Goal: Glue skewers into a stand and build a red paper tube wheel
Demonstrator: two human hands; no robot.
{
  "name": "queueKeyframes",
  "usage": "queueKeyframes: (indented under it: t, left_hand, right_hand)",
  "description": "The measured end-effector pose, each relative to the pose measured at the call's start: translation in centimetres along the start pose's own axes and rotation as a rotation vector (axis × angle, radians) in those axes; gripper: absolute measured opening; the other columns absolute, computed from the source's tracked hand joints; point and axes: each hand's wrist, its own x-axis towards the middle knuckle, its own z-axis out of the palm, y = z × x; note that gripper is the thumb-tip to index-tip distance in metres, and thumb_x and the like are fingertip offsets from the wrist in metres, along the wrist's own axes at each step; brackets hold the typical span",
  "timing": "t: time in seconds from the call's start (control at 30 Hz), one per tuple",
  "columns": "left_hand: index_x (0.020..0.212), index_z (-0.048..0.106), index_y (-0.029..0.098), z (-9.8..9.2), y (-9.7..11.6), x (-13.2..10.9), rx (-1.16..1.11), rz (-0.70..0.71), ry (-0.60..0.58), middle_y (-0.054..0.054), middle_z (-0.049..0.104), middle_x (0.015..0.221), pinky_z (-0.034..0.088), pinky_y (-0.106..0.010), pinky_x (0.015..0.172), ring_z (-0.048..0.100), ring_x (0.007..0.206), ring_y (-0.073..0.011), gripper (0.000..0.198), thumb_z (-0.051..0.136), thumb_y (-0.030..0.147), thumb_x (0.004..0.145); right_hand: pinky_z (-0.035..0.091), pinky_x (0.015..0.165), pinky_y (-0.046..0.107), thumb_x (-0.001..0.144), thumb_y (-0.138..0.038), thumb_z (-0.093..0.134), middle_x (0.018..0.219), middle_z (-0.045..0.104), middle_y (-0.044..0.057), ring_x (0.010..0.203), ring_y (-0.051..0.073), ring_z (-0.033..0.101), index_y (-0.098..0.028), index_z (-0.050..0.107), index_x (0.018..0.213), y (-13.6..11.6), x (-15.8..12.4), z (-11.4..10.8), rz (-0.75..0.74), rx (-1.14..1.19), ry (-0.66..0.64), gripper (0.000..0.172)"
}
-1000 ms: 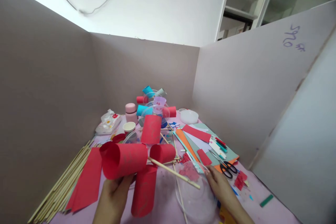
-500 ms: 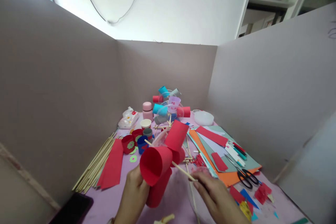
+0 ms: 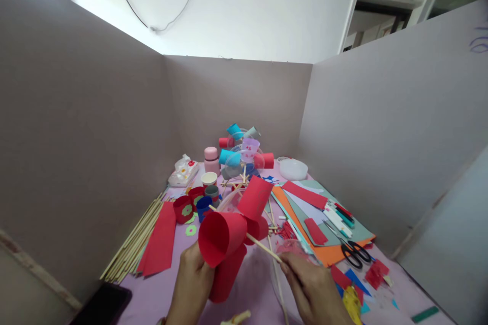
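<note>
In the head view, a cluster of red paper tubes (image 3: 223, 238) is joined together in front of me, several of them pointing different ways. My left hand (image 3: 193, 271) is closed behind the cluster at its left side, with the fingertips hidden by the tubes. A thin wooden stick (image 3: 263, 248) runs through the cluster, its other end showing at the upper left. My right hand (image 3: 310, 282) pinches the stick's near right end between thumb and fingers.
Left lie bamboo sticks (image 3: 133, 238), red paper strips (image 3: 160, 241) and a phone (image 3: 102, 304). Decorated paper cups (image 3: 183, 208) stand behind. Scissors (image 3: 354, 251), coloured sheets (image 3: 337, 254) and pens (image 3: 343, 213) lie right. A model with coloured tubes (image 3: 231, 157) stands at the back between partitions.
My view has shifted slightly, so most things sit a little further left. Both hands keep their hold on the tube cluster and the stick, with hardly any other movement.
</note>
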Motion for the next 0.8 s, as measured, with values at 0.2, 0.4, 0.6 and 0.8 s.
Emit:
queueKeyframes:
  t: [0.2,0.4,0.6,0.8]
  left_hand:
    - [0.051,0.038,0.021,-0.2,0.1,0.2,0.044,-0.005,0.003,0.003,0.044,0.050,0.035,-0.022,0.045,0.037,0.050,-0.0123,0.026,0.042,0.036,0.072]
    - [0.048,0.038,0.022,-0.1,0.3,0.5,0.059,-0.013,0.034,0.002,0.041,0.047,0.035,-0.023,0.043,0.035,0.047,-0.0123,0.025,0.042,0.037,0.067]
    - [0.048,0.038,0.022,-0.1,0.5,1.1,0.132,0.001,0.036,0.002,0.043,0.047,0.037,-0.023,0.044,0.037,0.049,-0.0128,0.027,0.042,0.042,0.067]
    - [0.047,0.030,0.024,0.5,0.9,1.5,0.147,0.002,0.052,0.004,0.036,0.044,0.032,-0.023,0.041,0.032,0.046,-0.0114,0.026,0.039,0.040,0.064]
  right_hand:
    - [0.035,0.053,0.025,0.093,-0.029,0.036,0.066,0.062,0.003,0.058,0.017,0.060,-0.023,0.057,0.084,-0.3,-0.2,0.2,0.033,-0.018,-0.064,0.024]
    - [0.036,0.056,0.023,0.093,-0.029,0.038,0.070,0.063,0.003,0.062,0.016,0.060,-0.021,0.057,0.083,-1.0,-0.1,-0.4,0.036,-0.028,0.004,0.022]
    - [0.033,0.053,0.025,0.094,-0.032,0.031,0.067,0.061,0.003,0.059,0.016,0.057,-0.021,0.056,0.081,-0.8,-0.6,-0.2,0.082,-0.029,-0.069,0.030]
    - [0.029,0.048,0.022,0.090,-0.033,0.039,0.055,0.049,-0.003,0.049,0.011,0.045,-0.020,0.052,0.073,-0.8,-1.1,-1.0,0.131,0.046,0.013,0.025]
